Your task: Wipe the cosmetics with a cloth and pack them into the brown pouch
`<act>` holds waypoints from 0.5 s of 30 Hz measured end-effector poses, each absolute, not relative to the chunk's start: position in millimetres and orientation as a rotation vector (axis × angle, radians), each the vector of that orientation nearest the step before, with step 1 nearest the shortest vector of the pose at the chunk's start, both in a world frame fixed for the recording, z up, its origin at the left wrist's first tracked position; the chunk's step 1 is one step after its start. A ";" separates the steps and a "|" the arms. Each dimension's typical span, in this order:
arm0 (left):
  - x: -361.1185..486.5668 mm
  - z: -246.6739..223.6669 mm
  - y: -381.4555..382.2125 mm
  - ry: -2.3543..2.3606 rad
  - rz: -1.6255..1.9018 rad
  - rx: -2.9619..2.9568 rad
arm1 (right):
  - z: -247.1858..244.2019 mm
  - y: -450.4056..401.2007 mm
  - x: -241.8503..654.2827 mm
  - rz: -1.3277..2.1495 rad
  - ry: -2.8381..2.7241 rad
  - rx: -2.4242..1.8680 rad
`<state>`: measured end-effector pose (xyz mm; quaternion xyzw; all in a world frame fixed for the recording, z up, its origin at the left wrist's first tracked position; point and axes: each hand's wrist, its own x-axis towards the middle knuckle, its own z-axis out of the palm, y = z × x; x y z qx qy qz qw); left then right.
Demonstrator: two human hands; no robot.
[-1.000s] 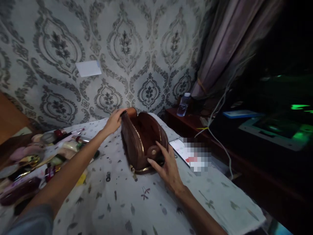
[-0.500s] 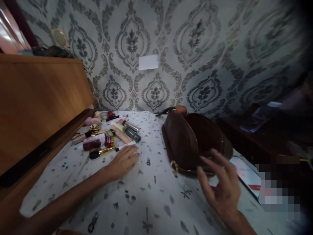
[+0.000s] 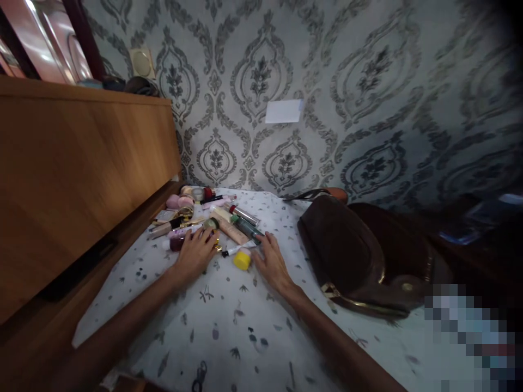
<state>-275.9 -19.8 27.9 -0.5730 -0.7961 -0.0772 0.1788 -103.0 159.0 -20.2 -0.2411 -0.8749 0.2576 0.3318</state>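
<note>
1. left hand (image 3: 196, 253): palm down over the near edge of the cosmetics pile, fingers spread and slightly bent. fingertips cover part of a dark red bottle (image 3: 176, 244) with a white cap at its left end. cannot tell whether anything is gripped.
2. right hand (image 3: 273, 264): open, thumb apart from the fingers, nothing seen in the grasp. fingertips just beside the near right end of a dark green bottle (image 3: 247, 227); contact cannot be told.
3. between the hands: a yellow-capped item (image 3: 242, 261), near the right thumb; just beyond it, a thin white tube (image 3: 238, 249) with a black left end.
4. pile, far of the hands, left of scene centre: a beige tube (image 3: 232, 230) lying left of the green bottle; a clear tube (image 3: 247, 215) with a red left end, farther; pink sponges (image 3: 173, 202) at the far left.
5. brown bag (image 3: 339, 239): on the right, well apart from the right hand, its top gaping, gold zipper visible, strap (image 3: 310, 194) at the far side.
6. support: white patterned cloth (image 3: 229, 348) under pile and bag.
7. surroundings: wooden panel (image 3: 81, 185) on the left; patterned wall (image 3: 318, 71) at the far side, bearing a white card (image 3: 284, 111).
</note>
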 end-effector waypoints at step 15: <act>-454.4 68.4 33.9 -2.575 -0.620 -1.293 | -33.1 167.8 -111.1 0.718 -2.202 -0.654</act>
